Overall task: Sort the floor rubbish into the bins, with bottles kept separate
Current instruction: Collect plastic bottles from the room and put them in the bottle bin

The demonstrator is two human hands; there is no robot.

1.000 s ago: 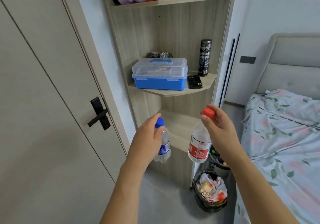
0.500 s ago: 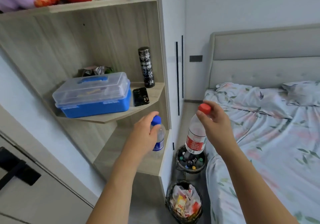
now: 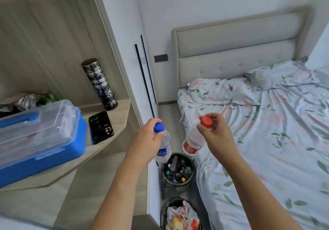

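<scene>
My left hand (image 3: 146, 139) grips a clear bottle with a blue cap and blue label (image 3: 163, 147) by its neck. My right hand (image 3: 216, 133) holds a clear bottle with a red cap and red label (image 3: 191, 142), also near the cap. Both bottles hang just above a dark bin (image 3: 164, 183) on the floor that holds several bottles standing with caps up. Closer to me stands a second dark bin (image 3: 163, 212) filled with plastic bags and wrappers.
The bins stand in a narrow gap between a wooden corner shelf (image 3: 110, 140) on the left and a bed (image 3: 267, 131) with floral sheets on the right. The shelf carries a blue box (image 3: 44, 139), a phone (image 3: 100, 127) and a patterned flask (image 3: 99, 83).
The view has swung right and down towards the bins. Both hands, each with its bottle, have come over the bin of bottles, and the red-capped bottle is now tilted.
</scene>
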